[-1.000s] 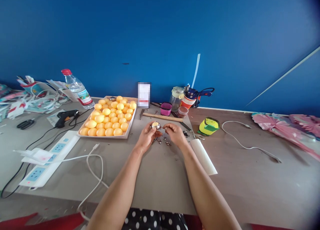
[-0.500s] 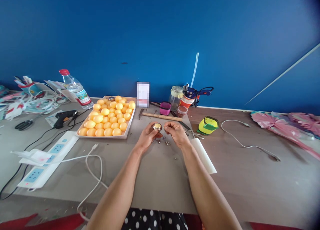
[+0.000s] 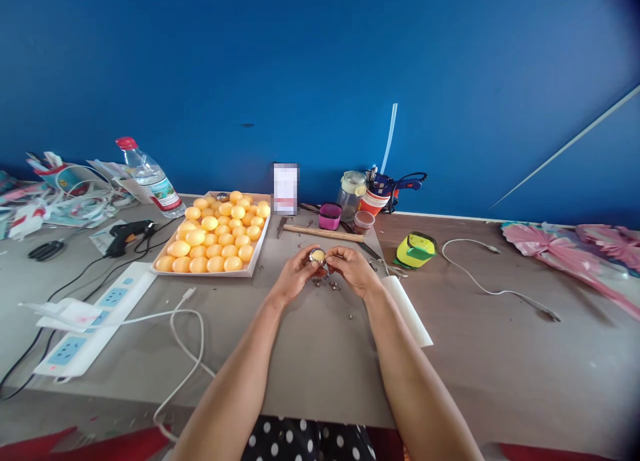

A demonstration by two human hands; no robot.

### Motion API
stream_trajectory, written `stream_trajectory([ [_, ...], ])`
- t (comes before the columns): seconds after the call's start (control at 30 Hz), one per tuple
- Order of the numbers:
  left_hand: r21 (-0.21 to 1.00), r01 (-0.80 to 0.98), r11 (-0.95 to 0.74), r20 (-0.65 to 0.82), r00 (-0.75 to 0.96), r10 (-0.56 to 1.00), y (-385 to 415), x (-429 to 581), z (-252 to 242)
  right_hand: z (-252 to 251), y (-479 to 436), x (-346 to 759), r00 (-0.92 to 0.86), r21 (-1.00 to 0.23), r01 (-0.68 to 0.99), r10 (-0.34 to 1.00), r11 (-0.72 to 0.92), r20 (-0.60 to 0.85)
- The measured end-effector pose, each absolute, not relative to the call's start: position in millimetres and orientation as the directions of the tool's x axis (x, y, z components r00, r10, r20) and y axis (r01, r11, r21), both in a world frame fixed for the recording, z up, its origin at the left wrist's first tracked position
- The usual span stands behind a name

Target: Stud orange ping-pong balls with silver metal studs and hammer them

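Observation:
My left hand [image 3: 296, 274] is closed round a small round object [image 3: 317, 255] with a shiny silvery rim and a pale yellow middle. My right hand [image 3: 353, 269] is pinched at the right edge of this object; anything between its fingertips is too small to make out. Several small shiny metal pieces [image 3: 334, 285] lie on the table just below the hands. Beyond the hands lies a hammer [image 3: 325, 233] with a wooden handle. To the left, a shallow box [image 3: 253, 264] holds many orange-yellow balls [image 3: 215, 251].
A power strip [image 3: 95, 321], white cable [image 3: 203, 327] and glue gun [image 3: 123, 237] lie left. Behind stand a bottle [image 3: 155, 181], phone [image 3: 285, 189], purple container [image 3: 330, 216] and jar [image 3: 351, 191]. Right are a yellow-green item [image 3: 416, 249], white roll [image 3: 407, 311] and pink bows [image 3: 555, 251].
My right hand's fingertips have moved left and now meet the edge of the round object. The object is tilted slightly differently in my left hand.

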State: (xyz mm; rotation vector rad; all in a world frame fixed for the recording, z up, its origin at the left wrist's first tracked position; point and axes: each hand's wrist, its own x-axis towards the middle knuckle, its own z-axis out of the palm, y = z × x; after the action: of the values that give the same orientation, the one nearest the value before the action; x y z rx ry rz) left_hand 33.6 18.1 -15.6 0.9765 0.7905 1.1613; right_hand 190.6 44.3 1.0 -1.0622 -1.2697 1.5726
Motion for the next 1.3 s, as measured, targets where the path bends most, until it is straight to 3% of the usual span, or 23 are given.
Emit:
stream_trajectory([
  [0.2,0.941,-0.324,0.100,-0.019,0.244,0.970,18,35,-16,4,43,193,-0.331,-0.972,-0.142,0.934,-0.189,-0.134],
  [0.67,0.896,-0.425,0.127,-0.008,0.269,0.963,12,37,-9,1,45,201,-0.480,-0.932,-0.270,0.873,-0.241,-0.086],
  [0.97,0.904,-0.408,0.131,-0.016,0.274,0.962,13,36,-10,2,47,203,-0.474,-0.949,-0.215,0.875,-0.229,-0.103],
  [1.2,0.941,-0.313,0.126,-0.046,0.253,0.966,13,37,-11,3,46,202,-0.372,-0.990,0.002,0.919,-0.141,-0.132],
  [1.3,0.954,-0.277,0.113,-0.046,0.239,0.970,14,37,-11,4,45,199,-0.344,-0.991,0.008,0.930,-0.132,-0.126],
])
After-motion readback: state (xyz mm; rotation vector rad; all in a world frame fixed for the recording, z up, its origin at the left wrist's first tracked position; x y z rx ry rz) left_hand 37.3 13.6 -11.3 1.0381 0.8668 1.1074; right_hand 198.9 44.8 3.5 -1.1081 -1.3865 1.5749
